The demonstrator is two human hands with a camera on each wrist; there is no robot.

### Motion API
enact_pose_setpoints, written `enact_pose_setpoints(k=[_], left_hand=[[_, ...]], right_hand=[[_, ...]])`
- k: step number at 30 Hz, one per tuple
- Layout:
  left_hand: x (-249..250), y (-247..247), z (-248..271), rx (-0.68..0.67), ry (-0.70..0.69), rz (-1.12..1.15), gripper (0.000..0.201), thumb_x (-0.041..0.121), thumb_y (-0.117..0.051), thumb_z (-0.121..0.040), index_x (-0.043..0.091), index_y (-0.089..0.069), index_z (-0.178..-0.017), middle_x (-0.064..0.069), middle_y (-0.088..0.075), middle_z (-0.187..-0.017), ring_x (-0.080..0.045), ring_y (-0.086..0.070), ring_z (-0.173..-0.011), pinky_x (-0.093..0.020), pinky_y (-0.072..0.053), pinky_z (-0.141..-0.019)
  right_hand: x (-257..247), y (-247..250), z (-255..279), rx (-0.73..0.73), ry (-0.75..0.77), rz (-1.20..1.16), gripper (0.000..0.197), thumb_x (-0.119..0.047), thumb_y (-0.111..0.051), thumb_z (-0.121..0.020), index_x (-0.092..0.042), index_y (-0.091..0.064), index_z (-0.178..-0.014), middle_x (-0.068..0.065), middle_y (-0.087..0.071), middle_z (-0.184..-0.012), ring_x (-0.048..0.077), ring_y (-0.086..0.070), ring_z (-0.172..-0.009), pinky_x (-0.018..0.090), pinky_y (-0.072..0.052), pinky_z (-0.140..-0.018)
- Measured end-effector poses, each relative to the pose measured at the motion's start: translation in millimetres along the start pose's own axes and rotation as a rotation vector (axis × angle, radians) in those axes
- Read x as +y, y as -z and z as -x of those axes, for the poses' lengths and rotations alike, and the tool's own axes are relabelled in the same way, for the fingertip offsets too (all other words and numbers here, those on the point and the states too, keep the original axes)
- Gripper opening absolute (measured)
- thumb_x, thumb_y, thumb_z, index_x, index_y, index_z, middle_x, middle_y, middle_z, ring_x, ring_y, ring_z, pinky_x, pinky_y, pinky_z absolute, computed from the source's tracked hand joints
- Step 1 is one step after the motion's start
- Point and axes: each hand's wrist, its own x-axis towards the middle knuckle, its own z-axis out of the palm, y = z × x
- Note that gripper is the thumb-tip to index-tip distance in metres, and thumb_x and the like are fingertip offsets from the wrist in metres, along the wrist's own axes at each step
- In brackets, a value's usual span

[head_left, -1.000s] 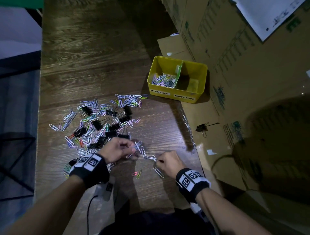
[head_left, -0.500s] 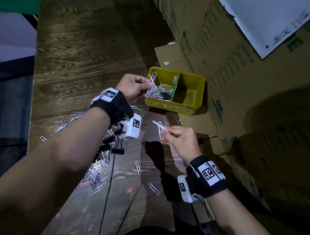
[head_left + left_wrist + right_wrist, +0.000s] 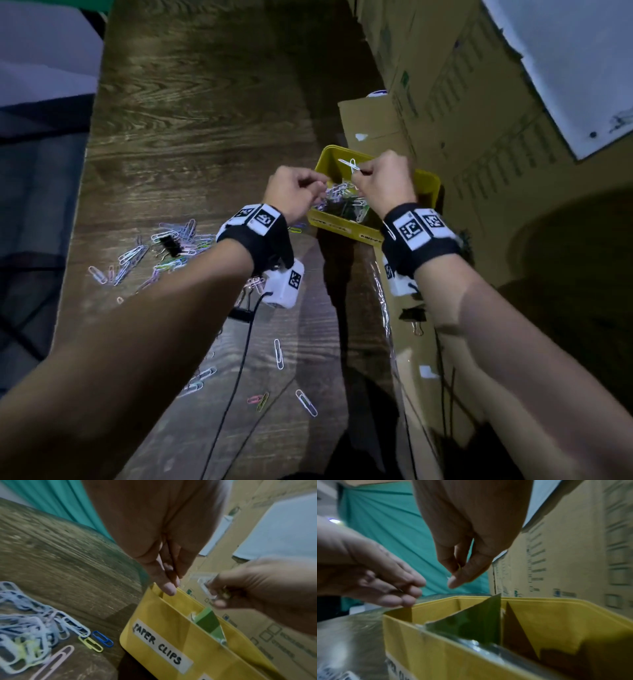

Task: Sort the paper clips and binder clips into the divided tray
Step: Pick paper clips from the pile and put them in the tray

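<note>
The yellow divided tray (image 3: 428,181) stands at the table's right side, labelled "PAPER CLIPS" (image 3: 159,643) on its left compartment, where several coloured paper clips (image 3: 342,202) lie. A green divider (image 3: 471,622) splits it. My right hand (image 3: 356,171) pinches white paper clips (image 3: 350,163) above the tray. My left hand (image 3: 317,186) hovers at the tray's left rim, fingers lowered and relaxed (image 3: 169,588), with nothing seen in them. A mixed pile of paper clips and black binder clips (image 3: 164,246) lies on the table to the left.
Tall cardboard boxes (image 3: 479,102) wall off the right side, and flat cardboard (image 3: 411,359) carries a lone black binder clip (image 3: 412,315). Loose paper clips (image 3: 279,353) and a black cable (image 3: 239,377) lie near me. The table's left edge (image 3: 78,205) drops off.
Both hands left the pile and moved up to the tray. The left hand no longer shows the clips it carried over the tray; the right hand brought its white clips over the tray.
</note>
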Motion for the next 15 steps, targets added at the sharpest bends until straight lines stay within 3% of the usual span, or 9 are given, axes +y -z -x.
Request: enact_pose_setpoints(k=[4, 8, 11, 15], left_hand=[[-12, 47, 34, 0.030, 0.036, 0.126, 0.013, -0.001, -0.055, -0.088, 0.007, -0.065, -0.084, -0.009, -0.064, -0.071, -0.013, -0.062, -0.062, -0.021, -0.055, -0.062], [-45, 114, 70, -0.104, 0.105, -0.091, 0.010, 0.007, -0.060, -0.088, 0.013, -0.066, -0.083, -0.008, -0.066, -0.073, -0.009, -0.061, -0.058, -0.022, -0.054, -0.055], [-78, 164, 96, -0.110, 0.120, -0.338, 0.006, 0.017, -0.064, -0.086, 0.022, -0.068, -0.086, 0.001, -0.069, -0.072, -0.011, -0.061, -0.058, -0.024, -0.052, -0.054], [-123, 211, 137, -0.070, 0.095, -0.645, 0.011, 0.019, -0.067, -0.083, 0.024, -0.068, -0.092, -0.001, -0.069, -0.079, -0.018, -0.061, -0.066, -0.024, -0.048, -0.063]], right_hand=[[-20, -17, -9, -0.197, 0.031, 0.392, 0.021, -0.007, -0.055, -0.090, 0.001, -0.065, -0.107, 0.024, -0.057, -0.117, 0.040, -0.059, -0.100, 0.042, -0.052, -0.088], [-23, -31, -3, -0.312, -0.001, 0.517, 0.032, -0.009, -0.060, -0.087, -0.001, -0.058, -0.118, 0.024, -0.057, -0.120, 0.039, -0.057, -0.109, 0.043, -0.050, -0.089], [-29, -31, 13, -0.211, 0.015, 0.458, 0.040, -0.024, -0.067, -0.085, -0.007, -0.060, -0.121, 0.022, -0.061, -0.117, 0.037, -0.057, -0.109, 0.043, -0.048, -0.091], [-52, -54, 66, -0.023, 0.256, 0.232, 0.033, -0.027, -0.065, -0.085, -0.016, -0.065, -0.115, 0.013, -0.063, -0.113, 0.029, -0.059, -0.106, 0.041, -0.047, -0.094]])
